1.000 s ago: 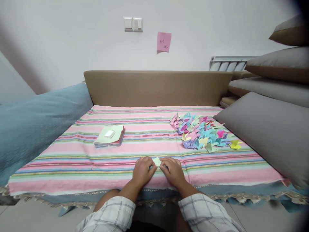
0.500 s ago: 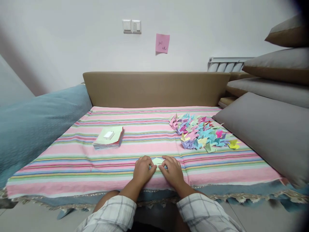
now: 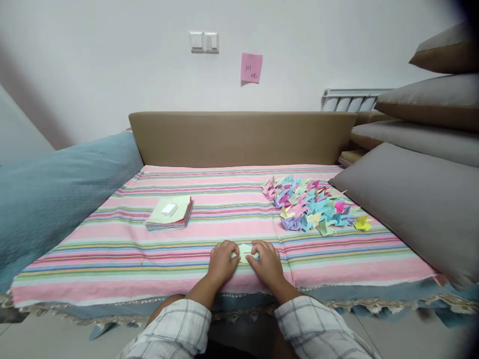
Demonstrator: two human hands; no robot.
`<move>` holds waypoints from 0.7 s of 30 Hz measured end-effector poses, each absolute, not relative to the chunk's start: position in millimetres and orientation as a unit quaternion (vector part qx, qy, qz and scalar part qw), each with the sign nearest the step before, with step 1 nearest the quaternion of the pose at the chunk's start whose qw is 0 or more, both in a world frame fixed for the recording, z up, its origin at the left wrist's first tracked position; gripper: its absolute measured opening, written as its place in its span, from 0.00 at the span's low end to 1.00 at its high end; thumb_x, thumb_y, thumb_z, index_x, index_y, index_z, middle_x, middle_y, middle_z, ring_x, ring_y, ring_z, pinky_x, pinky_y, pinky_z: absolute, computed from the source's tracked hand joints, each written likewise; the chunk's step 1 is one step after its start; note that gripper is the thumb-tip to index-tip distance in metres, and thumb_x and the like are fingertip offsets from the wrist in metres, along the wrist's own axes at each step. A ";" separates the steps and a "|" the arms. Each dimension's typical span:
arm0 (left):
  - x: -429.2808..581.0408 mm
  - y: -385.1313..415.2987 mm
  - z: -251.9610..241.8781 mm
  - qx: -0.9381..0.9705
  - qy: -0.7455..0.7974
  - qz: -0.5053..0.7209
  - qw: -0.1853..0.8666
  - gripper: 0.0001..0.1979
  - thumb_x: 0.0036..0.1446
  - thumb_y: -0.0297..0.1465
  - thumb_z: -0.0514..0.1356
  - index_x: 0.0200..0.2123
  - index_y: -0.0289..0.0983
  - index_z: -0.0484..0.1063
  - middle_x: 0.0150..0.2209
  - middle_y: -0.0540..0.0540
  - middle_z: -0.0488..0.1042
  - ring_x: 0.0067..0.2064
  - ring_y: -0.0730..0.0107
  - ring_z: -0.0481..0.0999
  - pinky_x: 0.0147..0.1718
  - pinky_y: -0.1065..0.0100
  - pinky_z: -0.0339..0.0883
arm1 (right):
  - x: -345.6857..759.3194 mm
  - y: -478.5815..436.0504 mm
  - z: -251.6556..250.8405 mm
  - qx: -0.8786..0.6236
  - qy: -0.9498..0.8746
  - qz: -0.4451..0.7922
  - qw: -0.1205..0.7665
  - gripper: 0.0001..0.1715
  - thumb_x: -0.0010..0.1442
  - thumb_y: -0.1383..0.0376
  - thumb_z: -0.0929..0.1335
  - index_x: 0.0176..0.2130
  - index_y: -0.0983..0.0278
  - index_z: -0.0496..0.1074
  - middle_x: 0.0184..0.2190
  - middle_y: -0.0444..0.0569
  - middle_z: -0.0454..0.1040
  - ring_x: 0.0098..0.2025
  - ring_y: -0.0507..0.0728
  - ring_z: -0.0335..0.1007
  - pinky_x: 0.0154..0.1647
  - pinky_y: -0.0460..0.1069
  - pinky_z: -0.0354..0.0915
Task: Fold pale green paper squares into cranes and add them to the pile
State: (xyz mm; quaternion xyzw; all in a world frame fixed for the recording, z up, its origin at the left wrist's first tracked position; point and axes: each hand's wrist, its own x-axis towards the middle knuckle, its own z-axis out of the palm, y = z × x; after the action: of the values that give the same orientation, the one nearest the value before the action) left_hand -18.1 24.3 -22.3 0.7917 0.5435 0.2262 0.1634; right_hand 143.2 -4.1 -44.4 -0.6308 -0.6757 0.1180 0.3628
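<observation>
A small piece of pale green folded paper (image 3: 245,249) lies on the striped cloth between my hands. My left hand (image 3: 223,259) pinches its left side between thumb and curled fingers. On the opposite side, my right hand (image 3: 266,259) grips the paper the same way, thumb pointing inward. Fingers cover both ends of the paper; a dark slit or crease shows across its middle. Beyond my right hand is a heap of folded paper cranes (image 3: 310,204) in many colours. Further left sits a stack of square paper sheets (image 3: 170,214), pale green on top.
A small white block (image 3: 169,209) rests on the paper stack. The striped cloth (image 3: 112,249) covers the seat. Grey cushions (image 3: 415,199) pile up at the right, a blue armrest (image 3: 71,174) borders the left, and a brown backrest (image 3: 243,139) stands behind.
My left thumb has drawn back slightly to the left, so more of the green paper shows. The right hand keeps nearly the same place.
</observation>
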 end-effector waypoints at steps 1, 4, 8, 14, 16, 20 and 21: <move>-19.3 24.2 -23.5 0.799 0.532 0.226 0.168 0.05 0.51 0.28 0.59 0.29 0.42 0.74 0.36 0.50 0.72 0.41 0.66 0.67 0.40 0.65 0.56 | 143.6 -4.3 -44.9 -0.630 -0.676 0.120 0.363 0.03 0.52 0.64 0.67 0.30 0.59 0.66 0.46 0.46 0.72 0.49 0.60 0.62 0.48 0.54 0.54; -21.4 21.9 -27.7 0.818 0.510 0.221 0.150 0.10 0.54 0.28 0.57 0.29 0.47 0.77 0.39 0.50 0.71 0.43 0.65 0.67 0.41 0.63 0.57 | 144.7 -4.4 -46.1 -0.625 -0.680 0.123 0.364 0.04 0.53 0.65 0.66 0.33 0.59 0.67 0.46 0.47 0.72 0.49 0.60 0.62 0.48 0.55 0.54; -22.1 17.2 -32.2 0.831 0.501 0.219 0.100 0.13 0.55 0.28 0.57 0.35 0.52 0.77 0.41 0.48 0.70 0.44 0.62 0.66 0.41 0.60 0.56 | 148.0 -4.4 -46.9 -0.609 -0.691 0.123 0.368 0.08 0.54 0.68 0.64 0.37 0.60 0.69 0.46 0.48 0.72 0.49 0.60 0.62 0.49 0.55 0.55; -24.1 14.4 -38.6 0.843 0.473 0.250 0.064 0.15 0.56 0.26 0.55 0.38 0.53 0.76 0.41 0.48 0.70 0.44 0.62 0.65 0.41 0.60 0.57 | 156.3 -9.0 -46.2 -0.561 -0.746 0.105 0.342 0.15 0.58 0.68 0.61 0.44 0.57 0.71 0.48 0.46 0.71 0.51 0.59 0.61 0.50 0.55 0.54; -24.6 12.9 -40.0 0.843 0.462 0.272 0.040 0.15 0.55 0.25 0.55 0.36 0.51 0.77 0.43 0.47 0.69 0.46 0.61 0.65 0.42 0.59 0.57 | 156.6 -12.6 -44.3 -0.557 -0.759 0.094 0.324 0.15 0.59 0.68 0.61 0.44 0.57 0.71 0.48 0.47 0.71 0.50 0.59 0.61 0.50 0.55 0.54; -24.9 7.0 -39.3 0.833 0.455 0.314 -0.015 0.13 0.51 0.24 0.57 0.33 0.47 0.77 0.46 0.45 0.67 0.47 0.58 0.63 0.46 0.55 0.55 | 152.2 -19.7 -41.5 -0.563 -0.765 0.078 0.302 0.15 0.60 0.67 0.60 0.44 0.59 0.71 0.43 0.49 0.72 0.46 0.59 0.63 0.47 0.54 0.56; -25.0 5.4 -38.6 0.832 0.456 0.315 -0.023 0.13 0.51 0.24 0.57 0.34 0.46 0.77 0.44 0.44 0.67 0.46 0.58 0.63 0.46 0.55 0.55 | 151.0 -20.3 -41.3 -0.564 -0.767 0.076 0.296 0.15 0.60 0.68 0.60 0.45 0.59 0.71 0.42 0.50 0.72 0.45 0.59 0.63 0.46 0.53 0.57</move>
State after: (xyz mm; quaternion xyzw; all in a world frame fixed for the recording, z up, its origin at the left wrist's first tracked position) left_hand -25.0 5.4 -38.6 0.8321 0.4558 0.3153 -0.0229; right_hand 151.0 -20.3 -41.3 -0.5643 -0.7668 0.0758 0.2964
